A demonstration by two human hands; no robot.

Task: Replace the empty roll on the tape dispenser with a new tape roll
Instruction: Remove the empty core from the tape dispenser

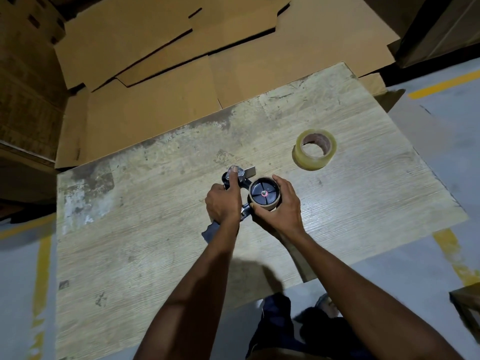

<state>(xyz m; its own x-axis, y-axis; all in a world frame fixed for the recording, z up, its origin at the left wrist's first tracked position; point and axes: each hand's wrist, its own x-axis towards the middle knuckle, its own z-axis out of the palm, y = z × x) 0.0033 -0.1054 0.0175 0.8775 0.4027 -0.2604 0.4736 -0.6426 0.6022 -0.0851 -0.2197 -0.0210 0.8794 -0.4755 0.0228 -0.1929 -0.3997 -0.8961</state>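
The empty roll sits on the dispenser wheel, mid-table, with my right hand curled round its near and right sides. My left hand grips the dispenser frame, thumb stretched along the front plate. It hides most of the body; only the handle tip shows nearer me. The new roll lies flat, far right, well apart, with bare table between. Flat cardboard lies beyond the far edge.

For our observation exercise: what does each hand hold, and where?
Left hand grips the tape dispenser mid-frame; right hand wraps the empty roll by its outer wall.
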